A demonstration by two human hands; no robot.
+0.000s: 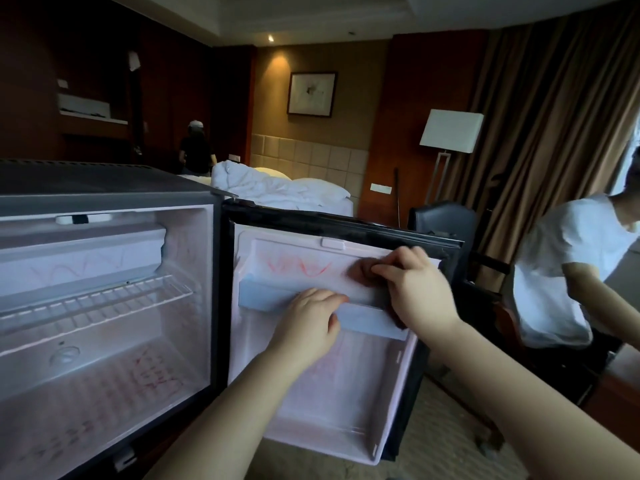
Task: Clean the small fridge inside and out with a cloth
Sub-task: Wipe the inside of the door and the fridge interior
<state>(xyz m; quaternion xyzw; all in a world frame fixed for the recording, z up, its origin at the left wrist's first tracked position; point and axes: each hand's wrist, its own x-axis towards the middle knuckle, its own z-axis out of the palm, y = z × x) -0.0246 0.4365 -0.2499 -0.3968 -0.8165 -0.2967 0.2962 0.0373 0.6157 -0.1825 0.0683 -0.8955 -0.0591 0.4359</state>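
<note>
Two bare forearms (225, 410) reach up from below toward the open fridge (104, 306), whose door (346, 393) is swung out to the right with its inner lining facing the camera. The left grip (311, 317) holds the rail (263, 299) of the door shelf near its middle, fingers hooked over the top edge and thumb against the front, apparently steadying the door. The right grip (412, 282) is clamped on a dark cloth (362, 271), pressing the bunched wad against the lining near the door's upper right corner, just above the right end of the rail. Red scribbles (301, 266) lie on the lining just left of the cloth, toward the middle of the door's top edge. Fainter red marks show below the rail and inside the cabinet, on its floor and on the box at its top. The step in hand looks like wiping the upper door lining, with most of the job not yet done. The next move probably calls for a firm sweep left across the scribbles while the left grip braces the door against the push.
</note>
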